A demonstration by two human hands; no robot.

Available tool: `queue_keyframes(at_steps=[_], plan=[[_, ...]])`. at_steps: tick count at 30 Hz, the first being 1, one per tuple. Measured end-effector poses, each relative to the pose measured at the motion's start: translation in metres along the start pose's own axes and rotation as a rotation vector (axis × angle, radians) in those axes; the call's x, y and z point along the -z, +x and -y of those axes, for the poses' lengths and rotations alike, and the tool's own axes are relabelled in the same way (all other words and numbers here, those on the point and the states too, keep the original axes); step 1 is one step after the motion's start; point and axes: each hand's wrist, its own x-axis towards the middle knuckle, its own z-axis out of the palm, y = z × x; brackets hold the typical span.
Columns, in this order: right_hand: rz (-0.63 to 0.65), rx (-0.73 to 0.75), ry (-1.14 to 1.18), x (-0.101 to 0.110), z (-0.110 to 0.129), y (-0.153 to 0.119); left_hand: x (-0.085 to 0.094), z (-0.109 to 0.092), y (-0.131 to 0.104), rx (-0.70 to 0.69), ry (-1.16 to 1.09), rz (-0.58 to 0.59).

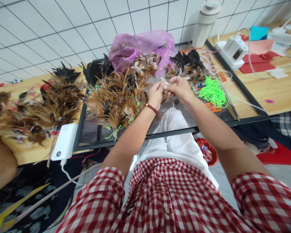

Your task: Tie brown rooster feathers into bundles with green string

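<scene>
My left hand (155,94) and my right hand (180,89) meet over the middle of the black-framed tray (171,132), their fingertips pinched together. Between them is a small pale, wispy piece that looks like a feather (163,82); the fingers hide most of it. Left of my hands lies a big heap of brown feathers (116,100), with bits of green string among them. Black feathers (188,60) lie beyond my right hand. A tangle of bright green string (213,91) rests to the right of it.
A purple plastic bag (142,45) and a white bottle (205,24) stand at the tiled wall. Chargers with cables (232,50) lie at right. A white power bank (65,141) sits left, near more feathers (60,100) and another person's arm (1,165). A red basket (208,152) is below.
</scene>
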Motion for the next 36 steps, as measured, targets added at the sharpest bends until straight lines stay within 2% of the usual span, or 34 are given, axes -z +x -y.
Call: queue_keyframes(at_steps=[3, 5, 9, 16, 22, 28, 32, 36], plan=[[-0.005, 0.075, -0.071, 0.006, 0.0, 0.004, 0.001, 0.001, 0.003, -0.03, 0.034, -0.122], [-0.035, 0.157, -0.085, 0.012, 0.004, 0.004, 0.002, 0.0, 0.003, -0.053, 0.073, -0.142], [-0.077, 0.29, -0.085, 0.015, 0.018, 0.0, 0.0, -0.005, -0.001, -0.048, 0.095, -0.104], [-0.006, 0.36, -0.143, 0.013, 0.021, -0.003, -0.009, -0.016, -0.012, -0.041, 0.075, -0.031], [0.053, 0.395, -0.188, 0.018, 0.015, 0.0, -0.012, -0.026, -0.02, 0.053, -0.008, 0.062], [0.151, 0.505, -0.247, 0.022, 0.025, -0.005, -0.011, -0.032, -0.021, 0.158, -0.059, 0.115], [0.07, 0.512, -0.288, 0.023, 0.025, -0.006, -0.01, -0.034, -0.022, 0.159, -0.047, 0.156], [-0.008, 0.502, -0.34, 0.02, 0.019, -0.004, -0.01, -0.035, -0.023, 0.103, -0.007, 0.134]])
